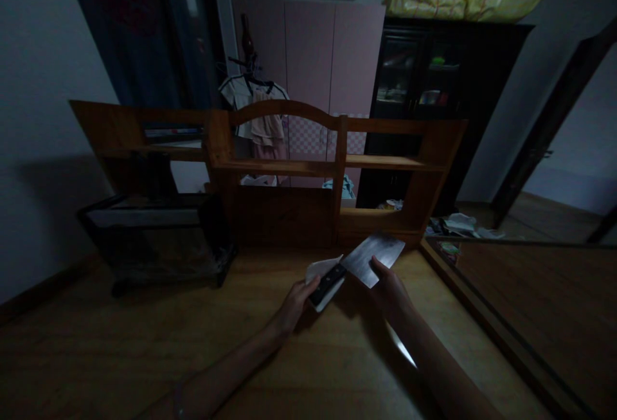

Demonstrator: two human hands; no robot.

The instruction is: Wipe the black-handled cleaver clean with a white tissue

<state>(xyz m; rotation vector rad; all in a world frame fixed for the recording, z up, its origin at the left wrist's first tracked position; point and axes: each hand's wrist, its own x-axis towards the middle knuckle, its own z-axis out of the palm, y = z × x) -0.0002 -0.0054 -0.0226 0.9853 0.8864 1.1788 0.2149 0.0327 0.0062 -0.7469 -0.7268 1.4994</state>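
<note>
A cleaver (373,258) with a wide grey blade and a black riveted handle is held between both hands, above the wooden desktop (241,356). My left hand (294,304) is closed around the handle end, together with a white sheet (322,268) that looks like paper or cloth and lies behind the handle. My right hand (388,288) grips the blade near its lower edge, thumb on the near face and the other fingers hidden behind it. A bright white strip (403,348) shows on the desktop beside my right forearm; its kind is unclear.
A wooden shelf unit (277,167) spans the back of the desktop. On the left stands a dark rectangular appliance (154,233) with feet. A raised wooden edge (482,310) runs along the right. Beyond are a pink wardrobe (308,60) and a black cabinet (453,73).
</note>
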